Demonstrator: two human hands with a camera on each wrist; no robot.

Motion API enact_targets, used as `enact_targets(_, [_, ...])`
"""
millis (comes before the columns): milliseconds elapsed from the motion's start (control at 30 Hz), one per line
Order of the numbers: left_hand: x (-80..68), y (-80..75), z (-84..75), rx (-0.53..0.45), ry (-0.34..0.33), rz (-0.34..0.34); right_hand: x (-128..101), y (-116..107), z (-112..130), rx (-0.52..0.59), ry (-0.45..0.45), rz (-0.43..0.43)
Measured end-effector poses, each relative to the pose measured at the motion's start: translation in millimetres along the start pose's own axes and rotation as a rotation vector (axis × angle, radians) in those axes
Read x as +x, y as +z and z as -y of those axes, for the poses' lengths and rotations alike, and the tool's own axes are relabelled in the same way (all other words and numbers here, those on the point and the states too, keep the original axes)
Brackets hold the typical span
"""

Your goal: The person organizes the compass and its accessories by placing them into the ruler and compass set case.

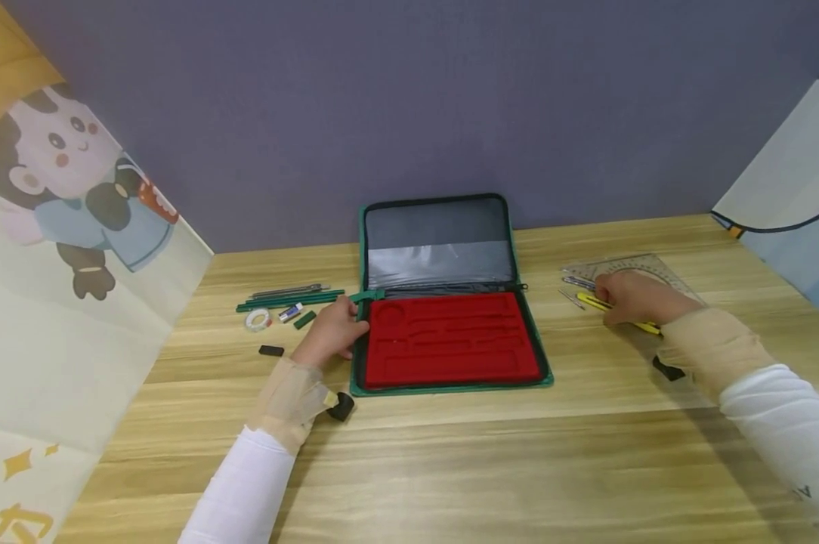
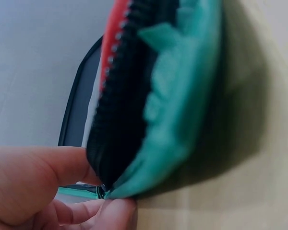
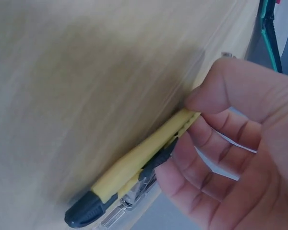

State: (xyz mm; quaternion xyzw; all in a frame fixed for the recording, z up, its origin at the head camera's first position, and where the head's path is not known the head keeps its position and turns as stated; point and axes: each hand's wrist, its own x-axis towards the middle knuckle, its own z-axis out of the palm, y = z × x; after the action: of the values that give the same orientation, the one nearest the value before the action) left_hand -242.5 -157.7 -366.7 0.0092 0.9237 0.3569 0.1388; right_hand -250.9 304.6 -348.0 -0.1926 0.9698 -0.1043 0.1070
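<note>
A green zip case (image 1: 450,391) lies unfolded on the table, its lid leaning up at the back. Its red moulded insert (image 1: 457,344) has several shaped hollows. At the case's left edge, my left hand (image 1: 329,330) pinches the zipped green rim (image 2: 168,120) between thumb and fingers. My right hand (image 1: 637,296), off to the right, holds a yellow utility knife (image 3: 139,153) between thumb and fingers, close to the tabletop. Beside that hand lie a clear set square (image 1: 644,263) and metal drawing tools (image 1: 576,283), partly hidden by the fingers.
Left of the case are green pencils (image 1: 287,301), a metal compass-like tool (image 1: 290,291), a tape roll (image 1: 258,319), a small glue-like tube (image 1: 290,312), a green block (image 1: 304,319) and a black block (image 1: 271,350). A grey-purple panel (image 1: 437,98) stands behind the table.
</note>
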Motion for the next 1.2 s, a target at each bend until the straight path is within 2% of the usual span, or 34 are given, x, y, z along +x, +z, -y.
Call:
enact_targets(567, [-1.1,-0.8,-2.2,0.009,0.007,-0.007,-2,-4,4,-0.02,-0.007,-0.022])
enact_targets(833, [-2.0,-0.2,-4.1,0.003,0.007,-0.001,-2,-6,9,0.018,0.007,0.005])
enact_targets(1200, [-0.2,-0.6,-2.3,0.022,0.016,-0.004,2,-7,13,0.014,-0.001,0.011])
